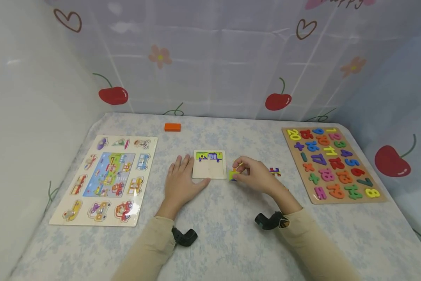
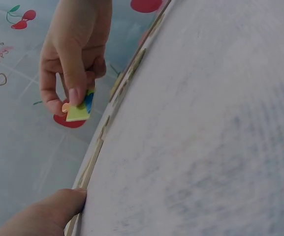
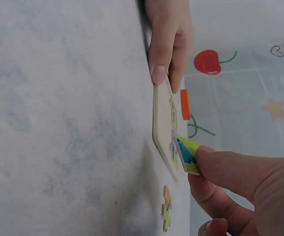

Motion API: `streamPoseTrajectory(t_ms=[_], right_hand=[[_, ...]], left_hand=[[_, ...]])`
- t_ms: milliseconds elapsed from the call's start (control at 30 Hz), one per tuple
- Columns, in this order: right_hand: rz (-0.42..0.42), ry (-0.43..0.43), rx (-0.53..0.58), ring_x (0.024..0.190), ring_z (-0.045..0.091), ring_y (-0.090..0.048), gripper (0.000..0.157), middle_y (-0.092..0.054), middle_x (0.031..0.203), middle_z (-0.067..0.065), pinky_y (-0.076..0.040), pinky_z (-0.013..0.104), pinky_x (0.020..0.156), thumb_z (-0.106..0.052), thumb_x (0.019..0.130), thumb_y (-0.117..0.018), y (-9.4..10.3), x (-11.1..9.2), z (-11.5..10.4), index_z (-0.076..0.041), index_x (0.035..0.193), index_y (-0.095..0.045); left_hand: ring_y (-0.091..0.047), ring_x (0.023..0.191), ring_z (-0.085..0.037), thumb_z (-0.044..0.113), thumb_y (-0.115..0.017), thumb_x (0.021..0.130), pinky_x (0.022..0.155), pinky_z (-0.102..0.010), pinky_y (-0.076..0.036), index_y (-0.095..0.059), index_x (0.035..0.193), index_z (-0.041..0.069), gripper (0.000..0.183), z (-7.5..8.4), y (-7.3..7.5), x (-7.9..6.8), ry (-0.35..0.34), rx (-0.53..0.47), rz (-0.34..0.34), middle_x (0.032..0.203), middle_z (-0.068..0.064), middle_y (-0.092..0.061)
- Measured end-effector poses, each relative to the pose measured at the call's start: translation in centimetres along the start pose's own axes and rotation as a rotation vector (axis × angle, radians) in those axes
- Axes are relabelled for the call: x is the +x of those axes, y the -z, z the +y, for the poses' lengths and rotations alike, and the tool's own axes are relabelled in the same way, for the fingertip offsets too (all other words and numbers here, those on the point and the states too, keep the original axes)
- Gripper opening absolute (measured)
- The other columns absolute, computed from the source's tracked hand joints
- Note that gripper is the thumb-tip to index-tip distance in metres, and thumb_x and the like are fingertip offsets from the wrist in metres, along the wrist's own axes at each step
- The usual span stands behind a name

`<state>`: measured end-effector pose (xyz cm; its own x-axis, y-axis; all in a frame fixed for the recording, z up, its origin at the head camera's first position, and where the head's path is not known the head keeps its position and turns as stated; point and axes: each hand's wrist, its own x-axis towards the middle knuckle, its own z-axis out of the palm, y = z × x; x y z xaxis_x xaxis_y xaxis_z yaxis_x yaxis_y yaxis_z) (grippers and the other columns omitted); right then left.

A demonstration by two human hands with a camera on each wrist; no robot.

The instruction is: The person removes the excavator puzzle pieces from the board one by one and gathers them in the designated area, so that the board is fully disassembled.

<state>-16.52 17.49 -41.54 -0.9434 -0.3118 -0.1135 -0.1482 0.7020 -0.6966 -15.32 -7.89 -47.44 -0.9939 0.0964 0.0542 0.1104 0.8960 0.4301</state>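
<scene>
A small square puzzle board (image 1: 201, 171) lies in the middle of the table, its upper part filled with pieces picturing a purple vehicle on green and its lower part bare pale wood. My left hand (image 1: 183, 180) rests flat along the board's left side, the thumb touching its lower edge. Just off the board's right edge, my right hand (image 1: 255, 174) pinches a yellow-green jigsaw piece (image 3: 187, 153) with blue on it between thumb and fingers. The left wrist view shows that piece held up, with an orange knob on one side. Another loose jigsaw piece (image 1: 275, 171) lies beyond the right hand.
On the left lies a large vehicle puzzle board (image 1: 57, 218). A wooden number board (image 1: 313, 195) with colourful numerals and signs lies on the right. An orange block (image 1: 173, 127) sits near the back edge of the table, before a printed curtain (image 1: 210, 70).
</scene>
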Motion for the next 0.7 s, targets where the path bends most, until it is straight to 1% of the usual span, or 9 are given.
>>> streamPoseTrajectory(t_ms=[133,300,433,600,700], right_hand=[[-0.023,-0.011,-0.028,0.068,0.018,-0.049,0.022,-0.068,0.092,0.001,-0.043,0.03,0.059,-0.019,0.088,-0.076,0.0,-0.8,0.9,-0.018,0.105,-0.063],[-0.033,-0.021,-0.099,0.075,0.016,-0.055,0.021,-0.068,0.093,-0.001,-0.045,0.03,0.064,-0.023,0.088,-0.076,-0.5,-1.0,1.7,-0.021,0.103,-0.062],[-0.014,-0.022,-0.181,0.079,0.015,-0.056,0.021,-0.065,0.09,-0.003,-0.046,0.03,0.069,-0.026,0.087,-0.077,-0.7,-1.0,1.9,-0.023,0.103,-0.063],[0.03,0.012,-0.303,0.075,0.015,-0.052,0.024,-0.061,0.084,-0.004,-0.043,0.03,0.065,-0.031,0.084,-0.08,-0.7,-1.0,2.1,-0.022,0.101,-0.065],[0.049,0.033,-0.334,0.074,0.015,-0.05,0.025,-0.058,0.082,-0.004,-0.041,0.029,0.064,-0.033,0.083,-0.081,-0.7,-0.9,2.1,-0.022,0.1,-0.066]], left_hand=[[-0.013,0.155,-0.03,0.074,-0.057,0.082,0.126,-0.05,-0.011,-0.03,0.157,0.012,0.101,-0.1,0.0,0.0,-0.002,-0.002,0.007,0.165,-0.007,-0.026],[-0.012,0.155,-0.03,0.074,-0.057,0.081,0.126,-0.049,-0.011,-0.03,0.157,0.012,0.102,-0.2,-0.1,0.0,-0.004,0.003,0.005,0.165,-0.007,-0.026],[-0.012,0.156,-0.029,0.076,-0.055,0.082,0.126,-0.049,-0.011,-0.029,0.157,0.013,0.102,-0.2,-0.2,0.0,-0.004,0.009,-0.004,0.165,-0.007,-0.025],[-0.011,0.156,-0.029,0.076,-0.054,0.082,0.126,-0.049,-0.011,-0.029,0.158,0.013,0.102,-0.2,-0.2,0.1,-0.003,0.018,-0.005,0.165,-0.006,-0.024],[-0.012,0.156,-0.03,0.075,-0.055,0.082,0.126,-0.049,-0.011,-0.029,0.158,0.012,0.102,-0.1,-0.1,0.1,-0.006,0.016,-0.002,0.165,-0.007,-0.025]])
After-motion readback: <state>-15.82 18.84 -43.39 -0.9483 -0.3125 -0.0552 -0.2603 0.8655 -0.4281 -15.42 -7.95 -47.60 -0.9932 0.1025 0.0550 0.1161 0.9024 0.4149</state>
